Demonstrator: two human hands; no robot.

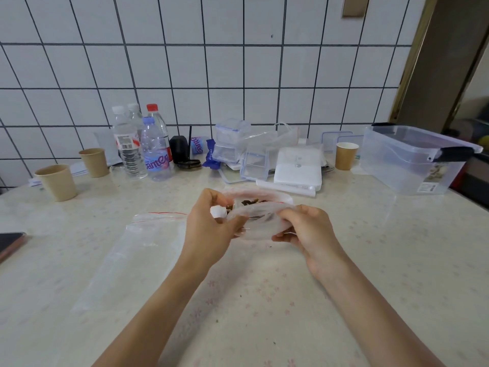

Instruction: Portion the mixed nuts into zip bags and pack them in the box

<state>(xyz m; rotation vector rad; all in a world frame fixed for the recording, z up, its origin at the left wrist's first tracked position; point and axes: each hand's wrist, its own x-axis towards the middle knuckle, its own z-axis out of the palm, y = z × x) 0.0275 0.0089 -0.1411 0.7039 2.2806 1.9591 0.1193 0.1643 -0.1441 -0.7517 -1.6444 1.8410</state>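
Zip bag (260, 217) w/ nuts (251, 202) looks floppy, light, slick imo. Left hand (211, 223) and right hand (304, 229) fingers pinching its mouth; I'd grip by the seal strip.

Home kitchen or dining corner, likely. White square wall tiles (225, 67) with dark grout behind pale marble-look countertop (264, 300) with faint floral print. Domestic clutter along wall: water bottles (144, 144), kraft paper cups (57, 181), small clip-lid food containers (231, 141), thin plastic bags (267, 136), white flat box (297, 168), clear lidded storage box (412, 160) at right. Phone (10, 243) at left edge. Brown door frame (434, 62) at right; room beyond blurred, hard to read.
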